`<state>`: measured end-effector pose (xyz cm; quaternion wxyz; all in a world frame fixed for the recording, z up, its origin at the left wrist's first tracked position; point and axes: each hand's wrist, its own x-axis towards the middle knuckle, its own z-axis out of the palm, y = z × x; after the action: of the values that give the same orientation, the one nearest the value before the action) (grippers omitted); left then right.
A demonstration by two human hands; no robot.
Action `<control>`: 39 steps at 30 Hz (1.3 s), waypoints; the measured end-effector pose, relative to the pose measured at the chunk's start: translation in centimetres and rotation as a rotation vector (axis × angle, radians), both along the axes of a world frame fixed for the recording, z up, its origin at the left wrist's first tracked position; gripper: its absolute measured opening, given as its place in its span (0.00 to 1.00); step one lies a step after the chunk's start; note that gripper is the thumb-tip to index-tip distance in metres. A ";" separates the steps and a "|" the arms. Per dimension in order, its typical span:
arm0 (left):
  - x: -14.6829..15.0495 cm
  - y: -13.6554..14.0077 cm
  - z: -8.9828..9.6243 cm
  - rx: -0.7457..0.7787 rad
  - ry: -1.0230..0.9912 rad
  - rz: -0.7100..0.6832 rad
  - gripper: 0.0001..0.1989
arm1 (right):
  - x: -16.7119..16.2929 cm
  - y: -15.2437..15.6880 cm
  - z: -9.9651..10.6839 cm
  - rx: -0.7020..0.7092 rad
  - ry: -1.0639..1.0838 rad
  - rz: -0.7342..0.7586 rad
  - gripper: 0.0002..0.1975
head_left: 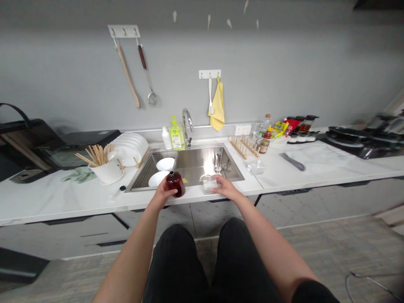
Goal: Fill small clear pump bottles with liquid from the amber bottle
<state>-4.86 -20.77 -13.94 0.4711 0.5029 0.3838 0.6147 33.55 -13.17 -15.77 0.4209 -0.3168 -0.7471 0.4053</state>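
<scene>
My left hand (pixel 162 194) is closed around a dark red bottle (pixel 175 183) at the front edge of the sink. The bottle is upright, and its narrow neck has no cap on it. My right hand (pixel 227 188) grips a clear glass (pixel 208 185) from its right side, at the counter's front edge. Glass and bottle stand apart, a short gap between them. Behind both is the steel sink (pixel 236 170), with two white bowls (pixel 165 164) in its left part. A small black round piece (pixel 122 188) lies on the counter left of the sink.
Left of the sink are a white pot of chopsticks (pixel 107 171), racked white plates (pixel 132 145) and a green cloth (pixel 80 174). Soap bottles (pixel 177 135) flank the faucet (pixel 187 122). To the right stand a wooden rack (pixel 243 148), clear containers (pixel 256 167) and a seasoning basket (pixel 277 140).
</scene>
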 end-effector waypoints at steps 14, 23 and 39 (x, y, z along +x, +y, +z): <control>0.7 -1.8 0.7 -0.036 0.142 0.022 0.54 | 0.1 -0.1 0.2 -0.099 0.021 -0.045 0.40; 0.6 -1.8 0.4 0.056 0.214 -0.007 0.64 | 0.1 -0.3 0.6 -0.082 -0.008 -0.060 0.40; -22.0 -8.1 2.9 -0.494 1.073 1.071 0.38 | 0.2 -0.3 0.4 -0.100 0.035 -0.045 0.37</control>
<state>-26.83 -28.88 -11.06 -0.0396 0.3586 0.8728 0.3288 33.76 -13.50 -15.37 0.4266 -0.3470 -0.7110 0.4383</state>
